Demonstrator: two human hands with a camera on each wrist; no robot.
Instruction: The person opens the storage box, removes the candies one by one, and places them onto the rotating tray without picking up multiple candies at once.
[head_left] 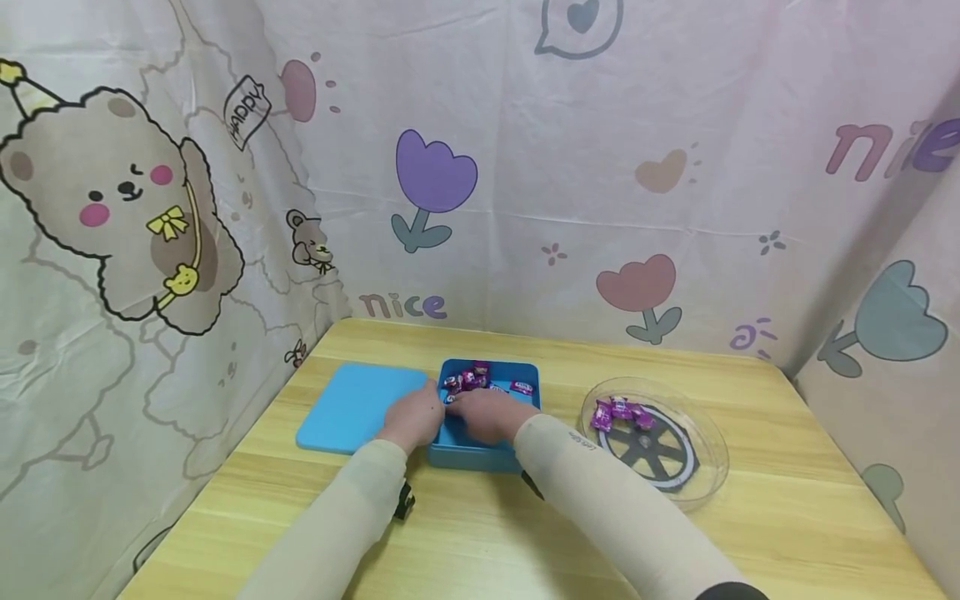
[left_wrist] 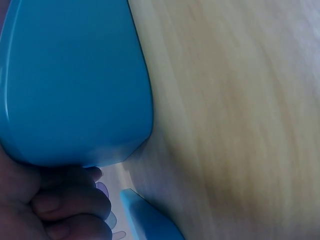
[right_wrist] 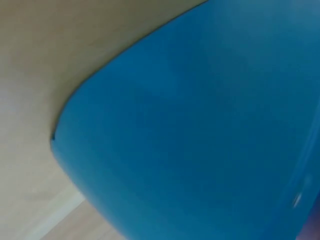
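Observation:
A blue open-topped box (head_left: 472, 458) stands on the table, with several purple-wrapped candies (head_left: 471, 379) mostly towards its back left. My left hand (head_left: 417, 414) grips the box by its left wall. In the left wrist view, curled fingers (left_wrist: 75, 202) lie against the box's outer side (left_wrist: 80, 85). My right hand (head_left: 491, 415) reaches down into the box, its fingertips at the left side close by a candy. I cannot tell whether it pinches one. The right wrist view is mostly filled by the box's outer wall (right_wrist: 175, 130).
Left of the box lies a flat blue lid (head_left: 348, 408) on the wooden table (head_left: 465, 533). To the right stands a clear round dish (head_left: 708, 442) with a few purple candies (head_left: 621, 408) in it and a dark spoked pattern at its base. A printed curtain (head_left: 510, 167) hangs behind the table.

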